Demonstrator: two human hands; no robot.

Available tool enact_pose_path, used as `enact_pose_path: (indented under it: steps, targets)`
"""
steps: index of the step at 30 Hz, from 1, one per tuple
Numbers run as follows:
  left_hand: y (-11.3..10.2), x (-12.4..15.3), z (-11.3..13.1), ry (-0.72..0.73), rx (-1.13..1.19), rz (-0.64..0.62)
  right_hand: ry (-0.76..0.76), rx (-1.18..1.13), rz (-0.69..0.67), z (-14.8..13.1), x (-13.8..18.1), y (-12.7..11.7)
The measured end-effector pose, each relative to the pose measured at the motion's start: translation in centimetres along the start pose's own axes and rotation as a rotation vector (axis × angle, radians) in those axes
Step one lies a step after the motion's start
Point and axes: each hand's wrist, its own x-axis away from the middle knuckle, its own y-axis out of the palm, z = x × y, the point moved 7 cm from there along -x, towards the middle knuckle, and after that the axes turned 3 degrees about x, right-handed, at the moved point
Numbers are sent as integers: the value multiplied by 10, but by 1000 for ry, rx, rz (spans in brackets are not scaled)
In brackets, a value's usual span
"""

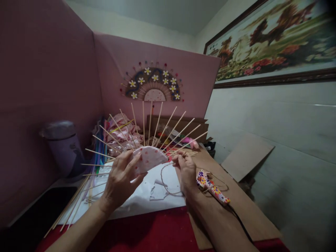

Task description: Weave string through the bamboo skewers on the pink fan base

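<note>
In the head view, a half-round piece covered in pale pink dotted cloth (149,160) has thin wooden sticks fanning out from its curved edge. My left hand (123,175) grips this stick fan at its left side, thumb in front. At the right corner of the cloth piece, my right hand (185,166) pinches a brown twine (162,176), which hangs in a loop below. The fan is tilted and held above a white sheet (170,199). A flower-patterned glue gun (212,187) lies beside my right wrist.
A finished fan with white flowers (154,78) hangs on the pink board. Crumpled pink cloth (124,131), loose sticks (187,152) and a cardboard box (181,124) are behind. A lilac bin (61,148) stands left. Brown board (252,217) covers the table's right; loose sticks (75,203) lie left.
</note>
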Motion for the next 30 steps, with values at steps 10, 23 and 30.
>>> enact_pose_path:
  steps: [10, 23, 30]
  targets:
    - [-6, 0, 8, 58, -7, 42, -106, 6, -189, -23, 13, 12]
    - [-8, -2, 11, 76, -182, 33, -112, 55, 316, -31, -18, -41]
    - [-4, -1, 10, 121, -165, -18, -239, 192, 321, -35, -25, -49]
